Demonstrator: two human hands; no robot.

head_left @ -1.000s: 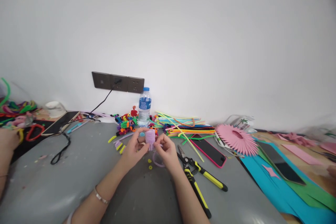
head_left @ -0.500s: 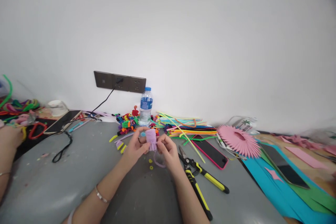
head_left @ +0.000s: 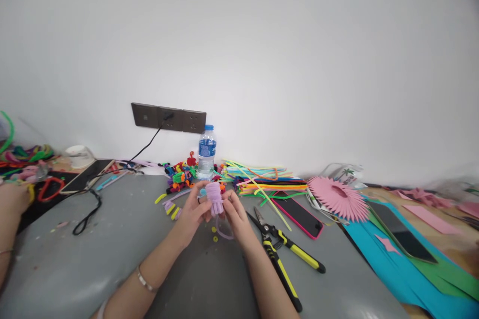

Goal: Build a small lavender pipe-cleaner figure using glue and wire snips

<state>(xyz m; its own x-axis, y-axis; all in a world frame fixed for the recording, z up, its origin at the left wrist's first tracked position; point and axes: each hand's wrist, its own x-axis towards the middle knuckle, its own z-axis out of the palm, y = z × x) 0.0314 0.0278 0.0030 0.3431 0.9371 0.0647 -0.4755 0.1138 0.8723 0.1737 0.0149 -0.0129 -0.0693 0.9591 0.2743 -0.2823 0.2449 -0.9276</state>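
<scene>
Between my two hands is a bundle of lilac pipe cleaner [head_left: 214, 194], coiled into a short block, with a loose end looping down below it. My left hand [head_left: 193, 212] pinches its left side, fingers curled behind. On its right side, the fingertips of my right hand [head_left: 234, 212] are closed on the lower part. Two small yellow pieces [head_left: 214, 235] lie on the grey mat just below. To the left of the bundle are short yellow and lilac pipe cleaner pieces [head_left: 171, 209]. Yellow-and-black cutters [head_left: 275, 239] rest beside my right forearm, jaws apart.
A water bottle [head_left: 206, 152] stands by the wall behind colourful pipe cleaner figures [head_left: 181, 174]. Pipe cleaners [head_left: 262, 179], a pink-cased phone [head_left: 299, 214] and a pleated pink paper ring [head_left: 339, 199] lie right. Another person's hand [head_left: 17, 199] is at far left, near red-handled scissors [head_left: 51, 189].
My right fingers have shifted slightly against the bundle's side, and the loose lilac loop hangs a little differently. The whole view has moved slightly. Both hands keep their hold.
</scene>
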